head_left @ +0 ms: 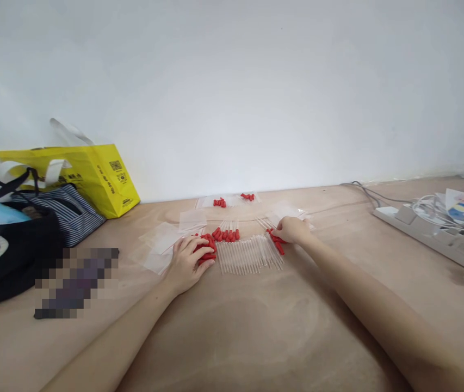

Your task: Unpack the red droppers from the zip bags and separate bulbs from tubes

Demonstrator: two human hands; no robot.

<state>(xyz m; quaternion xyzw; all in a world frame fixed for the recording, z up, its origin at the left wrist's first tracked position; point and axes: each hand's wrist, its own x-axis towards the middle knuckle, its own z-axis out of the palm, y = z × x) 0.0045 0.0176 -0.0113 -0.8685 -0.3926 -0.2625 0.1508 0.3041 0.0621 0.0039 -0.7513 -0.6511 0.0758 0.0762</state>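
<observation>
My left hand (189, 264) lies over a pile of red rubber bulbs (207, 239), its fingers curved and apart. My right hand (292, 230) is closed, with its fingertips on a red-bulbed glass dropper (272, 234); the fingers partly hide the bulb. Another red bulb (279, 248) lies just below those fingertips. Between my hands, bare glass tubes (243, 257) are laid side by side in a row. Behind them is a group of droppers with red bulbs (227, 234), bulbs toward me and tubes pointing away.
Clear zip bags (160, 245) lie left of the pile, more bags (283, 209) behind my right hand. Bagged red-bulbed droppers (219, 202) lie near the wall. A yellow bag (105, 179) and a black bag (15, 256) stand left. A white power strip (419, 228) with cables lies right.
</observation>
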